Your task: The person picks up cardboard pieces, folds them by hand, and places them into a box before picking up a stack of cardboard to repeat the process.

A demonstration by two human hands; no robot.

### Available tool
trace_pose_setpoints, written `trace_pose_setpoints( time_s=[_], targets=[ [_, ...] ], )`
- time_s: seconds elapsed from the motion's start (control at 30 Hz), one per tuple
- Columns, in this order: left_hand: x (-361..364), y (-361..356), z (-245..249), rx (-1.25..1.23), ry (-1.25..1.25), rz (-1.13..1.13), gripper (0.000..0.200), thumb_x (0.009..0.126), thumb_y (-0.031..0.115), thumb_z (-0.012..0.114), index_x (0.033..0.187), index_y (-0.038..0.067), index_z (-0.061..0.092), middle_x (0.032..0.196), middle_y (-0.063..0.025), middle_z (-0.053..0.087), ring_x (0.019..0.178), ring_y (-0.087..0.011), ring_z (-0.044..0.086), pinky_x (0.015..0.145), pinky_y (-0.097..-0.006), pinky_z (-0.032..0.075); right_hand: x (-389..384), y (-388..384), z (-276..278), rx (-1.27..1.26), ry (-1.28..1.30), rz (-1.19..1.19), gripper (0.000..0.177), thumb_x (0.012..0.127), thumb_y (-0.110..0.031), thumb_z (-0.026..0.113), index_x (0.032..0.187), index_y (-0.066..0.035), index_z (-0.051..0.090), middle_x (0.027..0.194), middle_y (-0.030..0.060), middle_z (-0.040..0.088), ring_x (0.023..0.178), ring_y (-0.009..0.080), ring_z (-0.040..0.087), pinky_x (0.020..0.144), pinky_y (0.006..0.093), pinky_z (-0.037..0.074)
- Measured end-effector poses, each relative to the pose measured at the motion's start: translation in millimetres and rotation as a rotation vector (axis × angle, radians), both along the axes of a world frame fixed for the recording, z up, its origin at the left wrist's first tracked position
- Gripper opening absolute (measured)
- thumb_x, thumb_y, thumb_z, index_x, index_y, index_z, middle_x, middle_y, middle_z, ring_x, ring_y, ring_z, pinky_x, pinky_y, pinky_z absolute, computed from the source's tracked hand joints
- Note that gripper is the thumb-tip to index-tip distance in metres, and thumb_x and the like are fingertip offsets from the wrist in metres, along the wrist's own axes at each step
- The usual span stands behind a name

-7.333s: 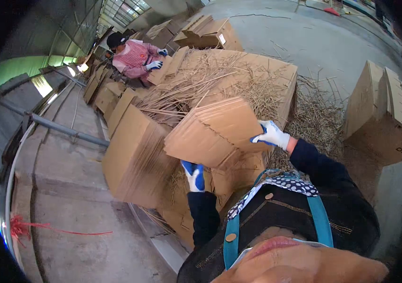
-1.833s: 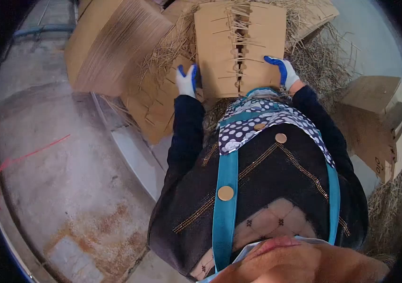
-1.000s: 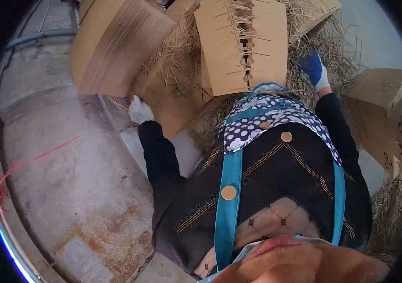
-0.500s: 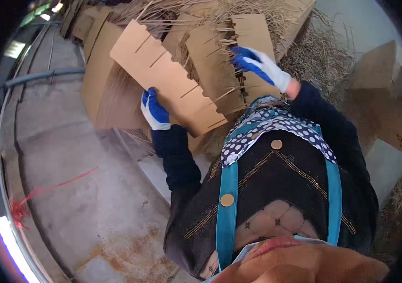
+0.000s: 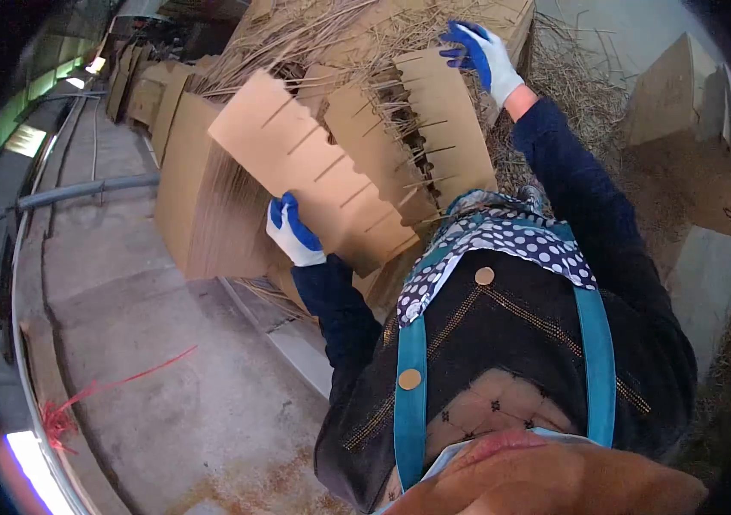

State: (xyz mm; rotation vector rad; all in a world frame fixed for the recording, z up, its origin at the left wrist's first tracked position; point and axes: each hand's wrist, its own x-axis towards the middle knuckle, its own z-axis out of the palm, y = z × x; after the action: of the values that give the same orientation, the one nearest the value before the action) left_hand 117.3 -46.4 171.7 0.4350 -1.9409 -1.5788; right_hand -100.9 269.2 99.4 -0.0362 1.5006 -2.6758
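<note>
Left hand [image 5: 294, 230] grips slotted cardboard [image 5: 310, 163]; my right hand [image 5: 483, 62] spreads, empty, near loose strips [image 5: 567, 90]; a cardboard stack [image 5: 190, 184] crowds my left.

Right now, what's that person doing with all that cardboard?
Someone in blue-and-white gloves is handling cardboard. Their left hand holds a slotted cardboard sheet by its edge. Their right hand is open, away from the sheet, near scattered thin strips. A stack of cardboard stands to the left.

Cardboard-topped surface [image 5: 505, 10], tan, bearing loose thin cardboard strips [image 5: 318, 33], heaped toward its left edge, scattered toward its right edge.
</note>
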Motion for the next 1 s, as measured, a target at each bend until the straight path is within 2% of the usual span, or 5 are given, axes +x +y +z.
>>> trace_pose_setpoints(
  time_s=[0.13, 0.47, 0.6, 0.8, 1.0],
  targets=[
    [-16, 10, -10, -0.065, -0.019, -0.133, 0.015, 0.086, 0.009, 0.056, 0.072, 0.003, 0.053, 0.067, 0.0046, 0.046, 0.061, -0.0046, 0.04, 0.055, -0.0219, 0.033, 25, -24, 32, 0.089, 0.119, 0.362, 0.052, 0.097, -0.036, 0.042, 0.14, -0.011, 0.03, 0.133, 0.0086, 0.046, 0.109, 0.0206, 0.054, 0.089, 0.0336, 0.046],
    [-24, 49, -19, -0.038, -0.025, -0.342, 0.011, 0.085, 0.008, 0.056, 0.088, -0.002, 0.06, 0.076, 0.0029, 0.053, 0.067, -0.0064, 0.045, 0.06, -0.0205, 0.037, -11, -41, 86, 0.17, 0.218, -0.053, 0.029, 0.09, -0.023, 0.057, 0.084, 0.003, 0.067, 0.074, 0.0091, 0.066, 0.065, 0.0192, 0.064, 0.066, 0.0278, 0.052],
    [-15, 42, -18, 0.184, 0.043, -0.094, 0.012, 0.086, 0.005, 0.055, 0.09, -0.006, 0.057, 0.078, -0.0011, 0.053, 0.073, -0.0065, 0.048, 0.065, -0.0196, 0.039, -87, 4, 19, -0.836, 0.023, 0.115, 0.028, 0.09, -0.03, 0.047, 0.08, -0.005, 0.053, 0.067, 0.0091, 0.057, 0.055, 0.024, 0.054, 0.053, 0.0392, 0.046],
    [-11, 47, -5, -0.001, 0.031, -0.128, 0.017, 0.086, 0.007, 0.058, 0.071, 0.003, 0.048, 0.069, 0.0064, 0.038, 0.065, -0.004, 0.035, 0.057, -0.0215, 0.03, -44, -18, 8, -0.43, 0.03, 0.289, 0.059, 0.091, -0.05, 0.046, 0.12, 0.001, 0.05, 0.114, 0.0151, 0.059, 0.092, 0.0187, 0.062, 0.078, 0.0309, 0.05],
    [-18, 65, 3, 0.066, 0.046, -0.135, 0.016, 0.085, 0.007, 0.058, 0.072, 0.004, 0.049, 0.069, 0.0057, 0.039, 0.065, -0.0043, 0.035, 0.057, -0.022, 0.03, 28, -62, 79, -0.035, 0.151, 0.429, 0.05, 0.093, -0.043, 0.048, 0.112, 0.002, 0.058, 0.1, 0.0107, 0.064, 0.084, 0.015, 0.061, 0.075, 0.0284, 0.052]
  ],
)
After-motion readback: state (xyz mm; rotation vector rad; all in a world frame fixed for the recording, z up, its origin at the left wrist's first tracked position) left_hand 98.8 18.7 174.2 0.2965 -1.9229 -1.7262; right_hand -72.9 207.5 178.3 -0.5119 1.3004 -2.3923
